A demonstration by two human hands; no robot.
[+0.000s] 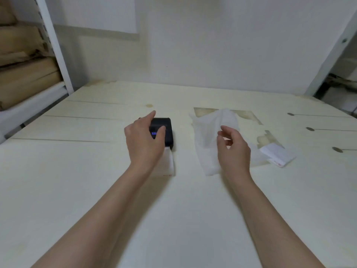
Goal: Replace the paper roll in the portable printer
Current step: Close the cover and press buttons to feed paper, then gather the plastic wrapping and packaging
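A small black portable printer (164, 130) with a blue lit display lies on the pale wooden table (77, 171). My left hand (144, 140) rests over its left side, thumb on the top, fingers spread. A strip of white paper (169, 161) hangs out of its near end. My right hand (232, 149) hovers to the right with loosely curled fingers, above a crumpled clear plastic wrapper (208, 132); it grips nothing that I can see. A folded white paper piece with red print (277, 154) lies further right.
A white wall stands behind the table. Metal shelving with stacked brown packages (25, 74) is at the left. Another shelf post (332, 55) rises at the right. Dark knots and worn patches (249, 115) mark the table's right part.
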